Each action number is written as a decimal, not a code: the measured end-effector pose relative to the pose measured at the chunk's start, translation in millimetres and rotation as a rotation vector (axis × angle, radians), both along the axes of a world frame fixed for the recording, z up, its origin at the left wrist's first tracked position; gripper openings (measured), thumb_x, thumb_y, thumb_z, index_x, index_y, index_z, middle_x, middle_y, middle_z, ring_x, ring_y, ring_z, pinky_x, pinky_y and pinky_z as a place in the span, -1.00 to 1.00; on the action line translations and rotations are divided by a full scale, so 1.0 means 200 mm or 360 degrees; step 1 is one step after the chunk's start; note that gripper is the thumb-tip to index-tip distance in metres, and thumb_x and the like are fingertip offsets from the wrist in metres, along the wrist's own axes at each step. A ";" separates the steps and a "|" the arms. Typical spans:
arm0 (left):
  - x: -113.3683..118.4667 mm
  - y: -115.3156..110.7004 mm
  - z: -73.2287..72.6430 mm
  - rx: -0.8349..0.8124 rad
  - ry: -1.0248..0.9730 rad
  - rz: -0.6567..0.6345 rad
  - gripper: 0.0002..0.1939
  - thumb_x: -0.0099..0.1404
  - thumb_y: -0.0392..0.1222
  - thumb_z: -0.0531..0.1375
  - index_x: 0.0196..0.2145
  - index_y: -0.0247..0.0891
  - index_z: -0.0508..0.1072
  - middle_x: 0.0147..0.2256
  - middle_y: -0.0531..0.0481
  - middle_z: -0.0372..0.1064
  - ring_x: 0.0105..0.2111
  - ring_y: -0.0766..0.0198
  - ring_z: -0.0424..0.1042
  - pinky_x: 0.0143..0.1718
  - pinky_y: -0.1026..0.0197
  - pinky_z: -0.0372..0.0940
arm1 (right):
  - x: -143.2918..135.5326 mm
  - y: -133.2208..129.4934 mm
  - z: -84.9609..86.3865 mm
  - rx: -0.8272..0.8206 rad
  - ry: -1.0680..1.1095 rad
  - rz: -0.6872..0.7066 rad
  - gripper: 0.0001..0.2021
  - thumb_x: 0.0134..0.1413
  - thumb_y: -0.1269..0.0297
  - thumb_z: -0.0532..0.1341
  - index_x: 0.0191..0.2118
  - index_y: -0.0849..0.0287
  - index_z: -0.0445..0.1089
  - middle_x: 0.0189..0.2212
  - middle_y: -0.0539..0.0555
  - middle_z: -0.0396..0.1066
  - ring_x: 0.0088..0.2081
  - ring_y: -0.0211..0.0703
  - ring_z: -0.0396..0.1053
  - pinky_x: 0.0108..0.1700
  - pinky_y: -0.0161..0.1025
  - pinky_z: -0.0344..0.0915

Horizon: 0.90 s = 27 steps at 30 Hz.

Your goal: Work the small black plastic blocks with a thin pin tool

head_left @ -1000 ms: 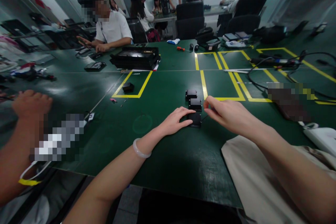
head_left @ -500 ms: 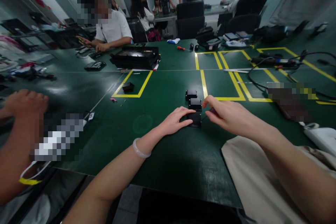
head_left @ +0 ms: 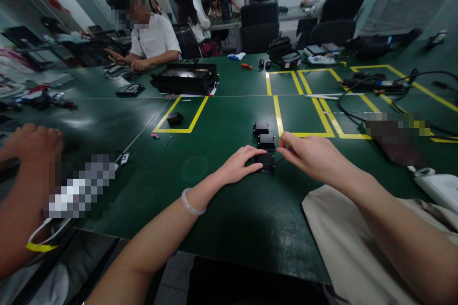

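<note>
Three small black boxes with screw-like posts on their sides stand in a column on the green table. The nearest black box (head_left: 265, 165) is held between the thumb and fingers of my left hand (head_left: 240, 164), which comes in from its left side. Just beyond it sit the middle black box (head_left: 266, 141) and the far black box (head_left: 261, 128). My right hand (head_left: 304, 152) is closed in a pinch around a tool with a thin dark shaft (head_left: 280, 160). That shaft points at the right side of the nearest box; its handle is hidden by my fingers.
Another small black part (head_left: 174, 118) lies inside a yellow tape outline. A large black case (head_left: 185, 78) sits farther back, with a red screwdriver (head_left: 246, 66) to its right. Cables (head_left: 358, 100) run across the right side. A co-worker's hand (head_left: 34, 145) rests at left.
My right hand has turned slightly, its fingers shifting a little around the tool. My left hand and the three boxes have stayed in place.
</note>
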State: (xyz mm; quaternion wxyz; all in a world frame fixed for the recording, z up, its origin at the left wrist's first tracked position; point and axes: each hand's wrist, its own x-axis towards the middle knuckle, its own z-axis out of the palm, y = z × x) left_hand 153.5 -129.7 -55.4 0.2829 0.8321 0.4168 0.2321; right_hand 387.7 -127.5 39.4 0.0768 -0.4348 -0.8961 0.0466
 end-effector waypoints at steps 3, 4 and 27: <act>0.00 0.00 0.00 0.0007 -0.0011 -0.0009 -0.58 0.41 0.02 0.06 0.18 -0.07 0.27 -0.01 -0.07 0.29 0.04 0.11 0.26 0.08 0.07 0.19 | 0.01 0.00 0.00 -0.0056 0.0026 0.0085 -0.80 0.27 0.23 -0.04 -0.07 0.13 0.21 -0.44 0.02 0.43 -0.49 -0.17 0.35 -0.48 -0.28 -0.01; 0.00 0.00 0.00 0.0012 -0.0017 -0.0013 -0.58 0.41 0.02 0.06 0.18 -0.07 0.27 -0.01 -0.07 0.28 0.04 0.11 0.26 0.08 0.07 0.19 | 0.01 0.00 0.00 -0.0076 0.0053 0.0106 -0.79 0.26 0.24 -0.03 -0.04 0.13 0.20 -0.41 0.03 0.45 -0.47 -0.17 0.36 -0.47 -0.28 0.00; 0.00 0.00 0.00 0.0008 -0.0004 -0.0014 -0.58 0.41 -0.01 0.07 0.19 -0.06 0.26 -0.01 -0.07 0.28 0.03 0.11 0.27 0.08 0.07 0.18 | -0.01 0.00 -0.01 -0.0033 0.0137 0.0041 -0.79 0.27 0.24 -0.04 -0.05 0.14 0.20 -0.40 0.03 0.46 -0.48 -0.17 0.35 -0.46 -0.27 0.00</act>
